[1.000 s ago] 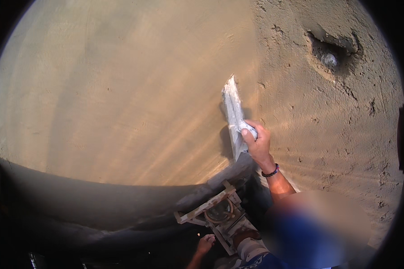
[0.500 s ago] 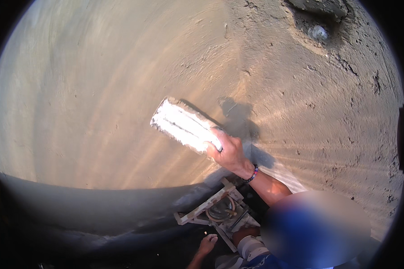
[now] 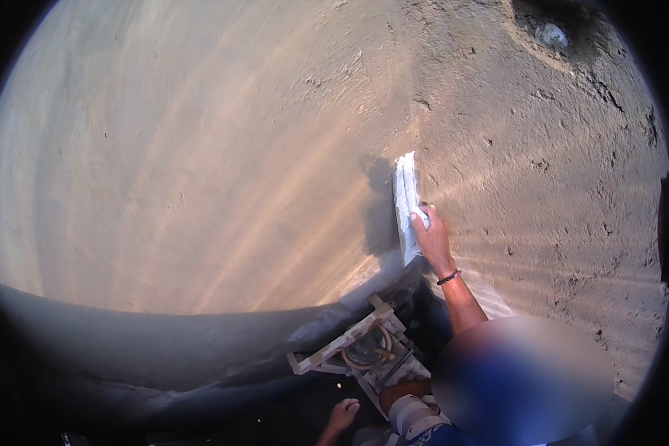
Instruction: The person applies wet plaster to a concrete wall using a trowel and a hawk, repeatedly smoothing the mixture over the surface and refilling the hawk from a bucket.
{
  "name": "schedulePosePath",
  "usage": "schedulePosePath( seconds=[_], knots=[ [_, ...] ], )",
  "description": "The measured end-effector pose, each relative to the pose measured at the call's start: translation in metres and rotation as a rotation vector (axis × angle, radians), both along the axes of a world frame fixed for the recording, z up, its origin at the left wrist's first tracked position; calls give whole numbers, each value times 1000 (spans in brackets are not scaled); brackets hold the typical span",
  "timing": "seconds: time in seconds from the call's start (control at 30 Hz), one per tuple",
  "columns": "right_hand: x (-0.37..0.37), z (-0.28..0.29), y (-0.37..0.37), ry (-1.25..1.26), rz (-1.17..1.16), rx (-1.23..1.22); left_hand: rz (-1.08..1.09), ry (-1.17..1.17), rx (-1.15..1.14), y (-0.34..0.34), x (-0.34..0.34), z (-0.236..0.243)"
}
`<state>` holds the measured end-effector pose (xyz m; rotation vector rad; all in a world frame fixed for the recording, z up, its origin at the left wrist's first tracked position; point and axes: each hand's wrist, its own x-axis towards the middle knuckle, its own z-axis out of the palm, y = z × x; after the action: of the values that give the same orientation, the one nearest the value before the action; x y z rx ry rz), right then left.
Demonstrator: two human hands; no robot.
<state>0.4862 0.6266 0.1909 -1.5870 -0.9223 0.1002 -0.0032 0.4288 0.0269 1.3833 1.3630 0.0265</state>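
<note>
My right hand (image 3: 432, 234) grips the handle of a long, narrow plastering trowel (image 3: 406, 186), its back bright white in the light. The trowel stands nearly upright at the inner corner where the smoother left wall (image 3: 223, 171) meets the rough right wall (image 3: 535, 208). Its face is turned away from view, so I cannot tell how much plaster is on it. A dark shadow falls on the left wall beside it. Down at the lower edge, my left hand (image 3: 341, 415) hangs away from the walls, fingers curled, with nothing visible in them.
Below the trowel stands a pale, stained wooden frame (image 3: 342, 338) with a round, ring-like object (image 3: 368, 349) in it, close to my leg. At the upper right, a hollow (image 3: 572, 37) in the rough wall holds a whitish lump (image 3: 551, 35). Deep shadow covers the lower left.
My right hand has carried the trowel rightward into the corner and turned it from a slant to nearly upright. My left hand has barely moved. The view has shifted slightly.
</note>
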Motion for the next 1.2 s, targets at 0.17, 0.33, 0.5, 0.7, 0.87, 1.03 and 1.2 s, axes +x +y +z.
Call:
schedulePosePath(
  seconds=[0.17,0.33,0.5,0.7,0.87,1.03,1.2],
  knots=[
    [-26,-99,-27,116,-41,-130,-104,108,63,-2,-10,-11],
    [-8,69,-7,47,13,356,-107,20,151,4,13,-4],
    [11,223,42,6,-1,356,-50,-12,133,1,15,-6],
    [-98,216,28,-211,506,211,22,43,29,-5,17,2],
    [-116,178,5,-227,580,305,-169,91,146,19,42,54],
    [-17,269,27,-154,-38,451,-7,-21,114,23,35,59],
    [-23,304,39,-84,81,334,-40,77,114,15,25,70]
  ],
)
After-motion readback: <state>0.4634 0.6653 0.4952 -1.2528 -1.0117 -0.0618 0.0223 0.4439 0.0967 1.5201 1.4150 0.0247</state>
